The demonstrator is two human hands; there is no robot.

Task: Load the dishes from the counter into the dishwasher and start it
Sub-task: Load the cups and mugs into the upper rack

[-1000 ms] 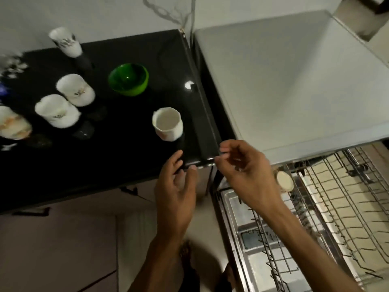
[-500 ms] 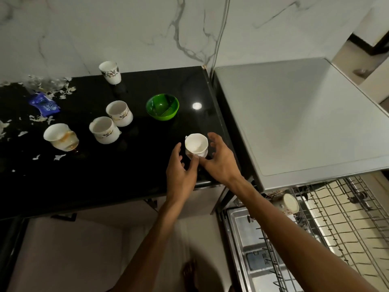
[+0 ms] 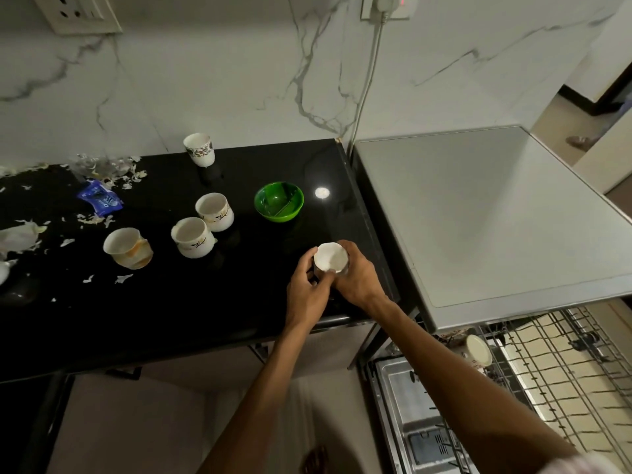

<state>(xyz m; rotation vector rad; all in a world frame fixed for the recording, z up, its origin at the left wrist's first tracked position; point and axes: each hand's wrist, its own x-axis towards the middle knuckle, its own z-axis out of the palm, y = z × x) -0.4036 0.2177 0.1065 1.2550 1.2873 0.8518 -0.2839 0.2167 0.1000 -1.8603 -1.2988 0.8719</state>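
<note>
We are early in the load. Both of our hands are on one white cup (image 3: 331, 257) near the front right edge of the black worktop (image 3: 205, 302): the left hand (image 3: 305, 293) curls its fingers (image 3: 319, 281) against the cup's near side, and the right hand (image 3: 359, 282) wraps round its right side, so the cup is clamped between the two. Whether it has left the surface we cannot tell.

Down at four o'clock from the hands, the dishwasher rack (image 3: 554, 367) is pulled out and holds, as far as we see, only one loaded cup (image 3: 477, 350) lying on its side at the rack's far left corner.

Left on the worktop: the green bowl (image 3: 279, 201) at eleven o'clock from the held cup, a pair of cups (image 3: 203, 229) at nine to ten o'clock, a stained cup (image 3: 128, 248) further left, and a patterned cup (image 3: 199, 149) by the wall. So we judge one piece in, one in hand, five still waiting, and the rack, door and start yet to do.
</note>
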